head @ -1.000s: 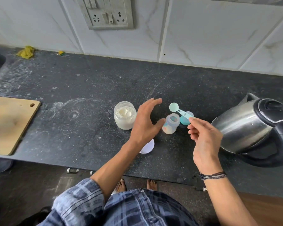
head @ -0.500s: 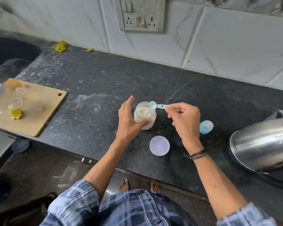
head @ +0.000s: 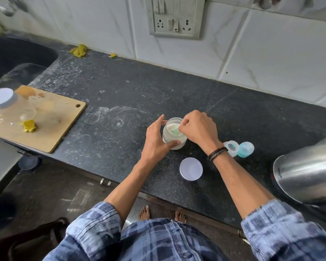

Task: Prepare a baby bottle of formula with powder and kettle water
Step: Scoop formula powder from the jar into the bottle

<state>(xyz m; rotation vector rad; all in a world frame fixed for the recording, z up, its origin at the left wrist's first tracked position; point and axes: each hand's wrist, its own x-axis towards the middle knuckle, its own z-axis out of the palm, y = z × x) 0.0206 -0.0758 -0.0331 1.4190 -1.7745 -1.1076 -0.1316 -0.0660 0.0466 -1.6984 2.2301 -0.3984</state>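
A clear jar of white formula powder [head: 173, 140] stands open on the dark counter [head: 120, 102]. My left hand [head: 156, 140] grips the jar, with the thumb in front and the fingers at its left side. My right hand [head: 197, 129] pinches a teal scoop [head: 175, 129] whose bowl dips into the powder. The small clear baby bottle [head: 231, 147] stands open just right of my right wrist, with its teal cap [head: 245, 149] beside it. The steel kettle [head: 307, 172] sits at the far right.
The jar's white lid [head: 191, 168] lies near the counter's front edge. A wooden cutting board [head: 43, 117] at the left holds a clear container with a white lid [head: 2, 98] and a yellow scrap. A dark sink [head: 13, 57] is far left. A wall socket [head: 174, 17] is above.
My right hand has moved left from the bottle to the jar and lowered the scoop into the powder. My left hand has closed around the jar. The view shifted left.
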